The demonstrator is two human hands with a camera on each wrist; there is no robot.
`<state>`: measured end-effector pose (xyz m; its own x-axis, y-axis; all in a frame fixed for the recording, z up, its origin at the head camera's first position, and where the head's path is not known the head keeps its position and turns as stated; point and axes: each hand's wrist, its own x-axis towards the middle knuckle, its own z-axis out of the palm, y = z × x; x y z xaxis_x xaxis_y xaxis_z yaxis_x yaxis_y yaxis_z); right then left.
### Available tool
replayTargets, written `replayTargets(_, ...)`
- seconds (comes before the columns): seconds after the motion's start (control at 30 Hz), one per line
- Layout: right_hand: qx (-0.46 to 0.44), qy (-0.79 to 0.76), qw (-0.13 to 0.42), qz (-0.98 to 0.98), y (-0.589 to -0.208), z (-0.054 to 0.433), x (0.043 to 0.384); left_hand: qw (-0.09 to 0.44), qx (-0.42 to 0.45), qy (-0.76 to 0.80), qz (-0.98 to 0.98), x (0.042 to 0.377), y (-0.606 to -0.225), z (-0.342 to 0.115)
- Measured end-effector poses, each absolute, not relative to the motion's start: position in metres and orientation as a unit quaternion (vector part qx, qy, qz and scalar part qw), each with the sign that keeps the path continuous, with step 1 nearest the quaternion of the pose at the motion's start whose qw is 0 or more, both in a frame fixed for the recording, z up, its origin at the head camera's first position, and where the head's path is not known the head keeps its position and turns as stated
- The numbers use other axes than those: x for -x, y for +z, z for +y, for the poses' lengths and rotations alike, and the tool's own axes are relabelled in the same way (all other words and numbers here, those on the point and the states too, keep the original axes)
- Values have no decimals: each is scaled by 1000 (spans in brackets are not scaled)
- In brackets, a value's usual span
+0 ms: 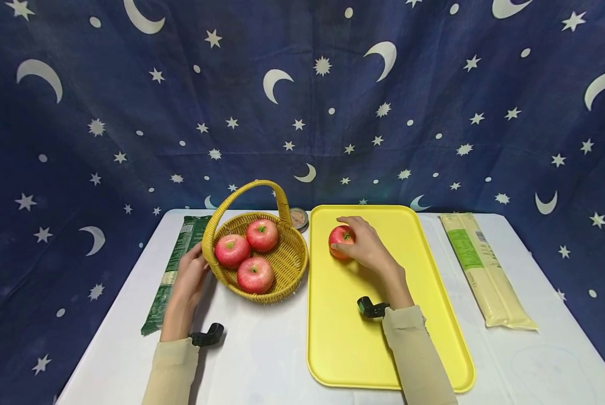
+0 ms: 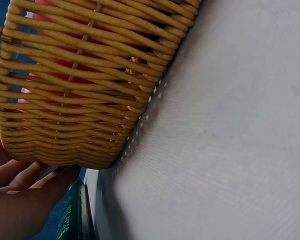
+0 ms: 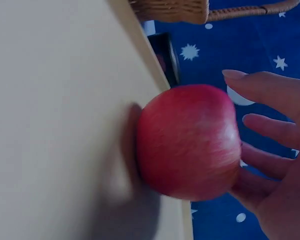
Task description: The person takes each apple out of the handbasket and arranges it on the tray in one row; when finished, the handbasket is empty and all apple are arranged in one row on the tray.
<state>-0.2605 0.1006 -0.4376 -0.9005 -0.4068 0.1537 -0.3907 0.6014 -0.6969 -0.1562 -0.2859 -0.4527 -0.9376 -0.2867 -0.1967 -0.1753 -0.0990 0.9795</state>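
Observation:
A yellow wicker basket [image 1: 288, 261] with an arched handle holds three red apples [image 1: 254, 275]. My left hand [image 1: 190, 275] is at its left side by the handle's foot, its fingers [image 2: 60, 182] touching the woven wall in the left wrist view. Another red apple [image 1: 339, 236] rests on the upper left of the yellow tray [image 1: 373, 349]. Over this apple, my right hand [image 1: 370, 247] has thumb and fingers spread around it. In the right wrist view, a gap shows between the upper fingers [image 3: 267, 90] and the apple.
A dark green packet [image 1: 176, 264] lies left of the basket, partly behind my left hand. Behind the basket and near the tray's corner sits a small round container [image 1: 299, 218]. A long cream packet with a green label [image 1: 484, 270] lies right of the tray.

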Motion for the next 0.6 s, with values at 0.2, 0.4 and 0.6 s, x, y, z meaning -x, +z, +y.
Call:
replayTargets(0.2,253,-404,-32,879,-426,91,255,37,-164,-727,-665,157,-452,-285)
replayTargets(0.4,268,-414,-27,869,-419,77,248,36,-168,-724,-668,157,-451,-288)
replayTargets(0.6,307,-419,-4,854,-420,59,242,33,-162,-723,-671,156,-451,-290)
